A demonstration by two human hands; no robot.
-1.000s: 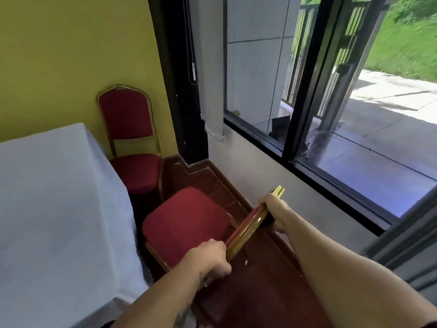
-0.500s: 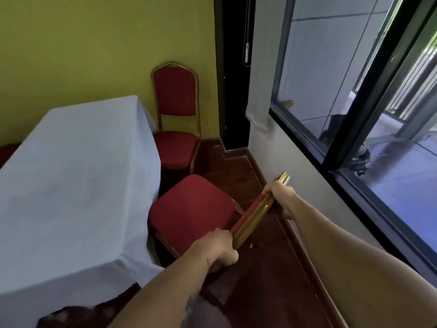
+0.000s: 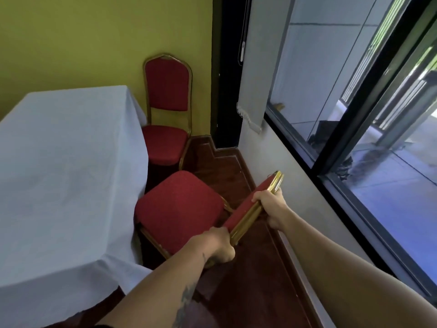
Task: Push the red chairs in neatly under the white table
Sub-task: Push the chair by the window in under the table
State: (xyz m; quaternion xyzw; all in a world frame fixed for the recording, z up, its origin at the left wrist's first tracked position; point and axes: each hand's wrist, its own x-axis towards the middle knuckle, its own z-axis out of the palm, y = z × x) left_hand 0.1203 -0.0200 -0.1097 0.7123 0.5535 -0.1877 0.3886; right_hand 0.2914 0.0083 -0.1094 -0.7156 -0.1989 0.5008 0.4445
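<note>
Lit by daylight from the window (image 3: 369,143) on the right; evenly bright, no harsh glare indoors. Soft reflections on the glass. Deep shadow under the tablecloth (image 3: 66,166) edge and on the dark floor (image 3: 255,287). Slightly soft throughout, compression smear on the forearms. Straight lines bowed near the edges by wide-angle distortion.

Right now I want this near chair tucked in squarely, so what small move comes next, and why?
Probably push the near chair straight toward the white table. Both hands, left and right, hold its backrest, and most of the seat is outside the tablecloth edge.
</note>
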